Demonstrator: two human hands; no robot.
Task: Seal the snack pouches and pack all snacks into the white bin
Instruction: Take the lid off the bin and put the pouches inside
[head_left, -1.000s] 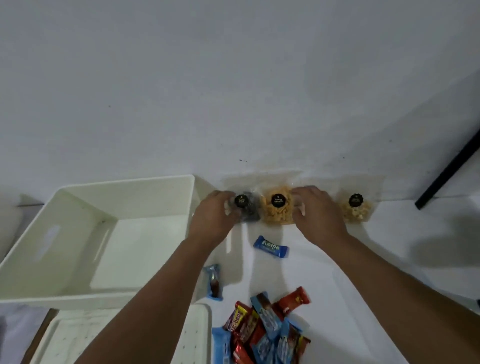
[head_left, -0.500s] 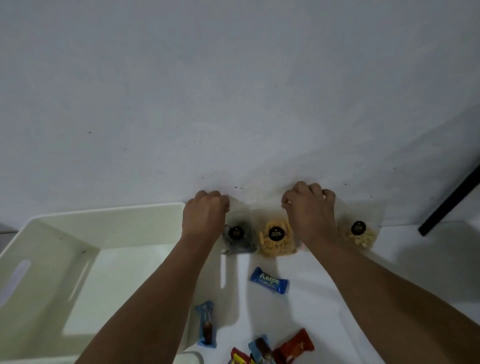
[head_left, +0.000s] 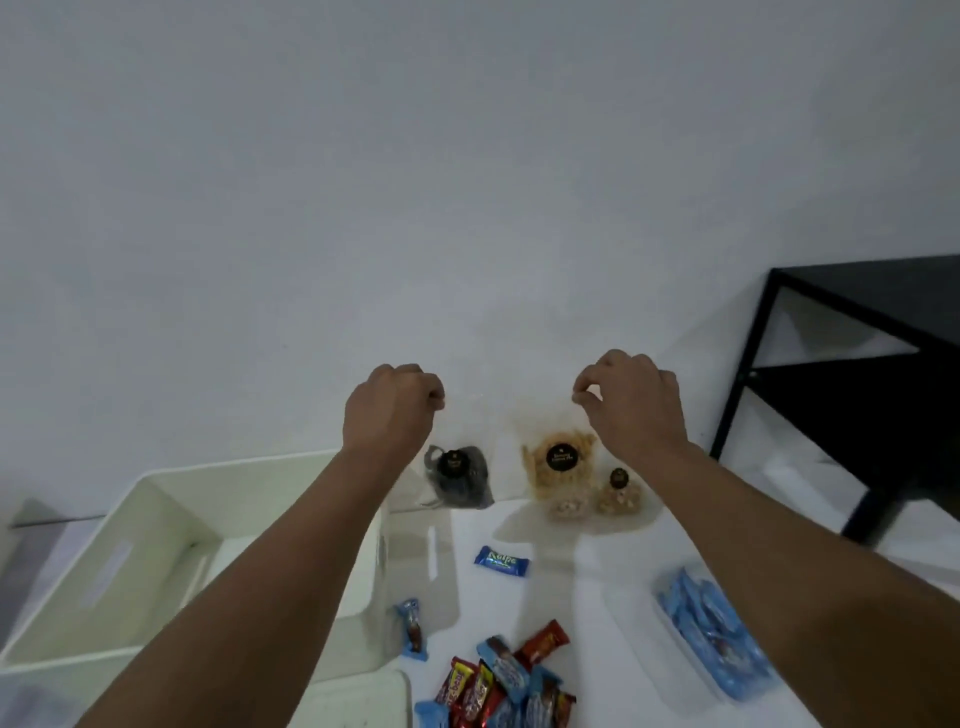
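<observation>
My left hand (head_left: 395, 410) pinches the clear top of a pouch of dark snacks (head_left: 457, 475), which hangs below it above the table. My right hand (head_left: 628, 405) pinches the top of a pouch of yellow snacks (head_left: 558, 462), also lifted. A third pouch with pale snacks (head_left: 618, 496) stands on the table by the wall, under my right wrist. The white bin (head_left: 156, 483) sits at the left, partly hidden by my left forearm. Whether the pouch tops are sealed is too faint to tell.
A blue bar (head_left: 501, 561) and another small blue bar (head_left: 413, 629) lie loose on the white table. Several wrapped bars (head_left: 509, 680) are piled near the front. A clear tray of blue wrappers (head_left: 711, 634) sits right. A black shelf frame (head_left: 831, 364) stands far right.
Both hands moved from the pouches' sides to their tops and lifted the dark and the yellow pouch off the table. The view tilted upward.
</observation>
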